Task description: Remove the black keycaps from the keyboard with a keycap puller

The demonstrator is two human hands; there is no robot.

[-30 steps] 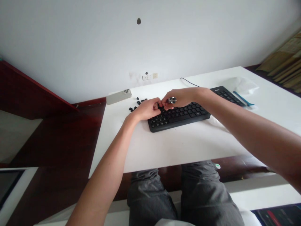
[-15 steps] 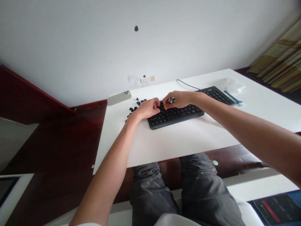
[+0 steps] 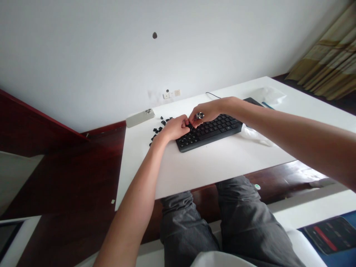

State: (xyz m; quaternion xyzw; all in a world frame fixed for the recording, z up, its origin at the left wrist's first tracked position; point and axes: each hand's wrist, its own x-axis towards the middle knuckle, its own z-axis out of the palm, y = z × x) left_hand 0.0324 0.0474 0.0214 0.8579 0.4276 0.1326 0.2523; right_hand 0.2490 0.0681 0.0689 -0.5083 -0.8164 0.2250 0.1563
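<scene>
A black keyboard (image 3: 211, 134) lies slantwise on the white table, and both hands work over its left part. My right hand (image 3: 205, 111) is closed round a slim tool with a shiny metal end (image 3: 199, 115), which looks like a wire keycap puller. A thin wire reaches down from it to the keys. My left hand (image 3: 175, 128) rests at the keyboard's left end, fingers bent and closed close to the right fingertips; what they hold, if anything, is hidden. Several loose black keycaps (image 3: 158, 130) are scattered just left of my left hand.
A phone (image 3: 140, 117) lies at the table's back left corner. Crumpled white tissue or plastic (image 3: 254, 134) sits by the keyboard's front edge, under my right forearm. A clear plastic bag (image 3: 268, 95) and a blue-handled item (image 3: 267, 105) are at the right.
The view has shifted slightly. My right wrist and forearm are raised a little, uncovering more of the white crumpled piece. Both hands stay at the same part of the keyboard.
</scene>
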